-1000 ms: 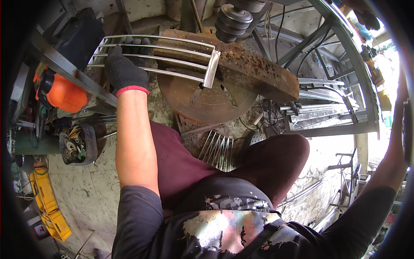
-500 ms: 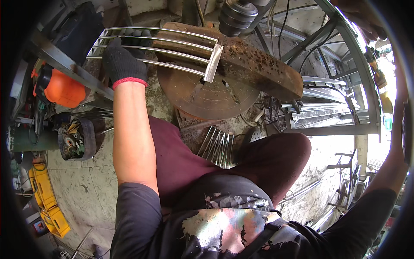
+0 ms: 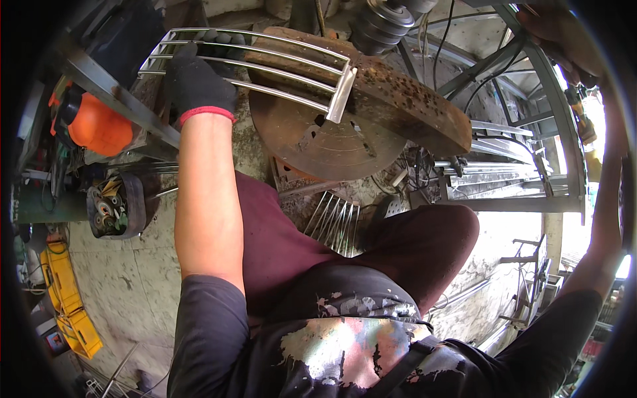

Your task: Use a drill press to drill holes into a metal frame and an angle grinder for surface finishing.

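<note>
One metal grille (image 3: 265,69), long axis left-to-right

one held rack (image 3: 342,96) (four long rods (image 3: 279,72) in it), two hands (image 3: 201,81), two dark sleeves (image 3: 209,312), two trouser legs (image 3: 428,249), one round plate (image 3: 332,154), one rusty beam (image 3: 421,106), one chuck (image 3: 381,26), one tub (image 3: 138,207)

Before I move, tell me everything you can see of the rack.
The rack looks like shiny steel: four slim rods, seemingly bowed, perhaps by the lens, joined at the right by a wider flat bar. The gloved left hand grips it toward its left end. In view it slants down rightward, overlapping the rusty beam; whether they touch, I cannot tell.
</note>
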The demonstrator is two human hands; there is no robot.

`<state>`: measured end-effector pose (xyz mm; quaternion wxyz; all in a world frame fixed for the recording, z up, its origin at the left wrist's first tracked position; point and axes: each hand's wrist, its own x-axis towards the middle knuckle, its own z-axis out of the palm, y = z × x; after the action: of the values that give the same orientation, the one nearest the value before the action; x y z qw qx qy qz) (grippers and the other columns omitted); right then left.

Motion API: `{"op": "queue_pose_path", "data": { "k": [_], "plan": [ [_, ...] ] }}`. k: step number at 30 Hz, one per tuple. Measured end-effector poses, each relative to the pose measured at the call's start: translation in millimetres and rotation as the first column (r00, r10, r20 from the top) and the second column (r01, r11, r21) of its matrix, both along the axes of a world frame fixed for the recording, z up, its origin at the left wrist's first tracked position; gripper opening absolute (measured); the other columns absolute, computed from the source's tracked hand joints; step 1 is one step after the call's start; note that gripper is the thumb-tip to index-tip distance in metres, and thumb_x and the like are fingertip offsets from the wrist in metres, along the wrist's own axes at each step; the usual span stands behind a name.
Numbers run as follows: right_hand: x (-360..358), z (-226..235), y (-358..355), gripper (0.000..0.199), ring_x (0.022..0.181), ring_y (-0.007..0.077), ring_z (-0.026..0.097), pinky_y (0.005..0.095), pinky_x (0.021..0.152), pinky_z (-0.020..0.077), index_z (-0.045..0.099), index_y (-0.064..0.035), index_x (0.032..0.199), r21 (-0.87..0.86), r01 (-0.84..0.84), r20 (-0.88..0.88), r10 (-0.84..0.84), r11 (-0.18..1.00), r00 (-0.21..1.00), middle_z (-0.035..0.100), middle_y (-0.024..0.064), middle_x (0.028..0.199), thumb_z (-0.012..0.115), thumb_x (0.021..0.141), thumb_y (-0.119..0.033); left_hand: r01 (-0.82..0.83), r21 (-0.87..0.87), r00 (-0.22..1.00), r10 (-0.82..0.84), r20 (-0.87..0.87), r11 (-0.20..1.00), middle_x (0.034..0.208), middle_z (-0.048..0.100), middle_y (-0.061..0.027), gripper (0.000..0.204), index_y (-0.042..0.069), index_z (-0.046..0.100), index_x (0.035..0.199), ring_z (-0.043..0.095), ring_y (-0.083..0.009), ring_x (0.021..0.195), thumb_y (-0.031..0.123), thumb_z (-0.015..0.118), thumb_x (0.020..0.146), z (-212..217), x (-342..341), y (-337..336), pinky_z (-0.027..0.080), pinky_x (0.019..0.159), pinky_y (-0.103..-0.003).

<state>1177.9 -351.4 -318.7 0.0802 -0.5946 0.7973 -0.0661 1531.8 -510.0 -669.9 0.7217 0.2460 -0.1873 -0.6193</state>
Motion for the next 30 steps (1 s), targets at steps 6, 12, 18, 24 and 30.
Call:
{"op": "queue_pose_path", "data": {
  "k": [6, 12, 18, 24, 30],
  "plan": [
    [1, -5, 5, 0.011, 0.051, 0.0127, 0.052, 0.0314, 0.045, 0.0444, 0.072, -0.0080, 0.110, 0.048, 0.049, 0.013, -0.050, 0.998, 0.999, 0.060, 0.0000, 0.069, 0.065, 0.106, -0.016, 0.056, -0.005, 0.994, -0.056, -0.092, 0.998, 0.100, 0.074, -0.0240, 0.028, -0.006, 0.067, 0.115, 0.075, -0.0396, 0.088, 0.017, 0.052, 0.108, -3, 0, -4, 0.065, 0.092, -0.057],
    [11, -10, 7, 0.013, 0.047, 0.0126, 0.051, 0.0315, 0.041, 0.0427, 0.072, -0.0086, 0.110, 0.085, 0.108, 0.047, -0.113, 0.990, 0.993, 0.059, -0.0006, 0.065, 0.064, 0.107, -0.018, 0.009, 0.004, 0.999, -0.008, -0.038, 1.000, 0.099, 0.073, -0.0244, 0.030, -0.006, 0.067, 0.113, 0.074, -0.0401, 0.087, 0.019, 0.051, 0.109, 3, -2, 1, 0.067, 0.089, -0.056],
    [-4, -5, -4, 0.012, 0.046, 0.0132, 0.051, 0.0334, 0.040, 0.0442, 0.073, -0.0078, 0.112, 0.022, 0.267, 0.035, -0.268, 0.963, 0.963, 0.063, 0.0027, 0.072, 0.064, 0.105, -0.012, -0.053, 0.053, 0.999, 0.053, 0.001, 0.997, 0.101, 0.074, -0.0252, 0.030, -0.006, 0.066, 0.112, 0.075, -0.0408, 0.090, 0.018, 0.050, 0.109, 12, -5, 6, 0.068, 0.089, -0.056],
    [-37, -7, 1, 0.014, 0.044, 0.0146, 0.053, 0.0336, 0.040, 0.0442, 0.072, -0.0031, 0.093, 0.113, -0.082, 0.290, 0.046, 0.990, 0.956, 0.063, 0.0045, 0.068, 0.072, 0.100, -0.015, -0.004, -0.012, 1.000, 0.004, -0.003, 1.000, 0.099, 0.072, -0.0225, 0.027, -0.006, 0.066, 0.112, 0.074, -0.0388, 0.088, 0.014, 0.048, 0.108, 10, -3, 6, 0.068, 0.091, -0.057],
    [-27, -14, 7, 0.024, 0.041, 0.0144, 0.053, 0.0314, 0.038, 0.0418, 0.070, -0.0005, 0.084, -0.036, -0.046, 0.183, 0.052, 0.998, 0.982, 0.058, 0.0031, 0.057, 0.080, 0.097, -0.018, -0.003, -0.002, 1.000, 0.003, -0.004, 1.000, 0.101, 0.071, -0.0216, 0.026, -0.006, 0.065, 0.111, 0.074, -0.0375, 0.090, 0.013, 0.047, 0.108, 8, -2, 5, 0.068, 0.093, -0.059]
  ]
}}
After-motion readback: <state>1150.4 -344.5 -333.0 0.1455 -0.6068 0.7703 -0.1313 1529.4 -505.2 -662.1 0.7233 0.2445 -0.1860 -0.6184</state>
